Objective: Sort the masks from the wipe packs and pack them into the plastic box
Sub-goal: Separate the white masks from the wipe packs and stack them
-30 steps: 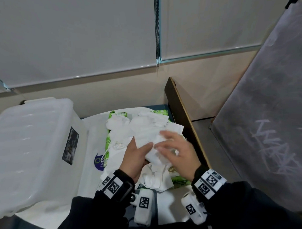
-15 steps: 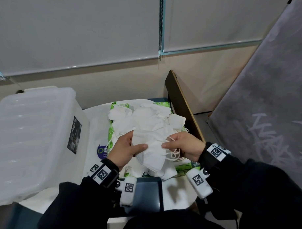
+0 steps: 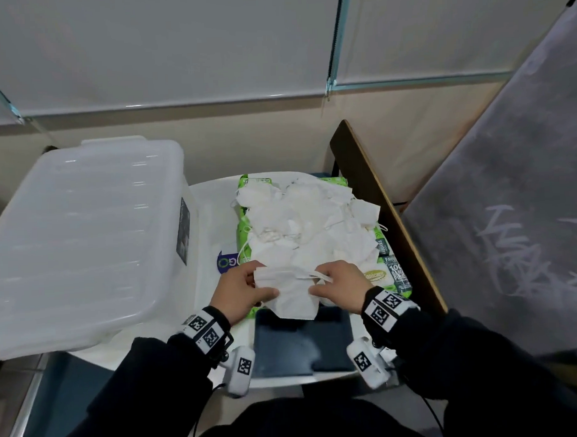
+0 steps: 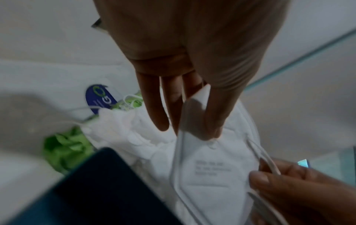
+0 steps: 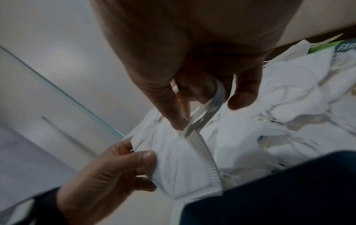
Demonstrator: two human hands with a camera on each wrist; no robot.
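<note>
Both hands are ours and both are occupied with one folded mask (image 3: 291, 291), held at the near edge of the worktop (image 3: 211, 201), just above the dark pad (image 3: 301, 343). Our left hand (image 3: 239, 292) pinches the mask's left edge between thumb and fingers; our right hand (image 3: 340, 286) has its fingers curled through the ear strap (image 5: 215, 99), thumb on the body. Wrists are level, palms turned toward each other.

We judge the strap the main risk: hooked round a finger, it may drag the mask back or snag loops in the pile of masks (image 3: 307, 224) beyond, pulling several off the wipe packs (image 3: 392, 270). Farther left, the plastic box (image 3: 85, 232) appears lidded, so we judge that packing will stall unless one hand frees itself first.
</note>
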